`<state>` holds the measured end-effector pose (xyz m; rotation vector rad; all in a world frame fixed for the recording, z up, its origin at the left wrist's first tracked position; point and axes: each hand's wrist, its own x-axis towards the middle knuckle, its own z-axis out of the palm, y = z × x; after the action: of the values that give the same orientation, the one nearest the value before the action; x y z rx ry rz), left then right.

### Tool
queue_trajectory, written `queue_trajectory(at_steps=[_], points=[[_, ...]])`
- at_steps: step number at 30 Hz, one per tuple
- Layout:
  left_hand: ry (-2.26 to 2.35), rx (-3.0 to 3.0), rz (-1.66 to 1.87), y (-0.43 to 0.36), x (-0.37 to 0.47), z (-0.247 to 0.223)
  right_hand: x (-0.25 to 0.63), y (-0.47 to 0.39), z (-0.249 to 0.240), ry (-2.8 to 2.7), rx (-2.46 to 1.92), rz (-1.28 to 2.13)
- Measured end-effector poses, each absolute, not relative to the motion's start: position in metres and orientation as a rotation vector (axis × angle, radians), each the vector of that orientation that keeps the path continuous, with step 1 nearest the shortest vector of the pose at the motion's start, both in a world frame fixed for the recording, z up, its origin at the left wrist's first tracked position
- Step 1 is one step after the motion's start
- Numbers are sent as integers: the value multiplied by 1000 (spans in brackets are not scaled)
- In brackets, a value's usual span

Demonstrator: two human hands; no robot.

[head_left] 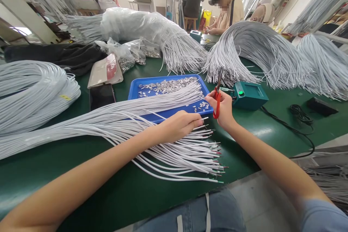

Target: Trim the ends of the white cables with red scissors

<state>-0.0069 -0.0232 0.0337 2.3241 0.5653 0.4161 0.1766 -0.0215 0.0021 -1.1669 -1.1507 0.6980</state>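
My left hand (181, 125) pinches one white cable (205, 118) near its stripped end. Below it, a fan of white cables (174, 159) spreads over the green table, with coloured wire tips showing at the right. In my right hand (225, 107) is a pair of red-handled scissors (216, 103), its dark blades pointing up and away; its fingertips are close to the cable ends above the tray. A blue tray (133, 92) holds many small silver metal pieces (171, 85), and another bunch of white cables (163, 98) lies across it.
A teal machine (251, 96) with a green light stands right of my right hand, its black cord (288, 127) trailing rightward. Large grey cable bundles (266, 50) line the back. A phone (102, 97) and coiled cables (35, 94) lie left. A co-worker (227, 7) sits opposite.
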Motion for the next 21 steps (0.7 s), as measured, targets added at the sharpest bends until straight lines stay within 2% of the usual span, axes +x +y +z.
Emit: queue_trajectory(at_steps=[13,21], points=[[533,2132,420,-26,-7,37,176,-23,5,-1132,-1169,715],[706,1606,750,10,-11,18,175,-24,3,-1157,-1125,756]])
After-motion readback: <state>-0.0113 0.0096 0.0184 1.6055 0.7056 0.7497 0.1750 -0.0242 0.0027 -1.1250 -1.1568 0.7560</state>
